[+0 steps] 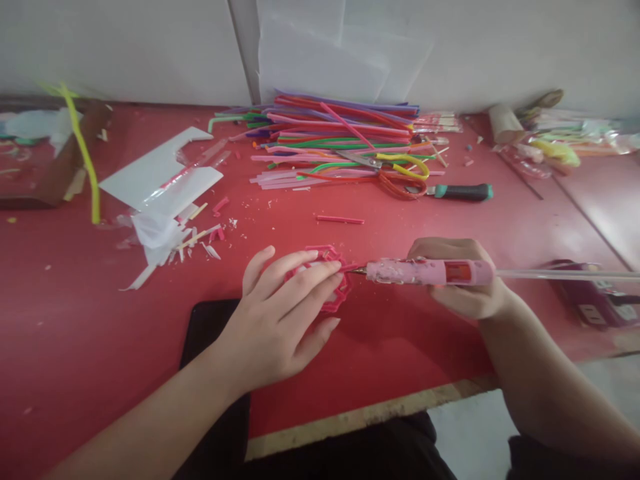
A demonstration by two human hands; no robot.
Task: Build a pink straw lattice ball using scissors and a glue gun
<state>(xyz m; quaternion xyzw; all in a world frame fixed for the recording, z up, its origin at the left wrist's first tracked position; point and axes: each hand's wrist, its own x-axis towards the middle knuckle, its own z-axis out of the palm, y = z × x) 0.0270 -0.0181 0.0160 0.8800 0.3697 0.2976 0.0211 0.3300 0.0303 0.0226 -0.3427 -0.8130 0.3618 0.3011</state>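
Observation:
My left hand (285, 313) lies over a pink straw piece bent into a ring shape (334, 293) on the red table (400, 333), its fingers pressing the piece down. My right hand (463, 287) is wrapped round a pink glue gun (430, 272) with a clear glue stick (565, 274) coming out of its back. The gun's tip touches the pink piece right beside my left fingertips.
A heap of coloured straws (330, 133) lies at the back with scissors (395, 170) and a black-handled tool (460, 192). White paper scraps (160, 193) lie left, a black mat (210, 327) under my left wrist, a purple power strip (595, 300) right.

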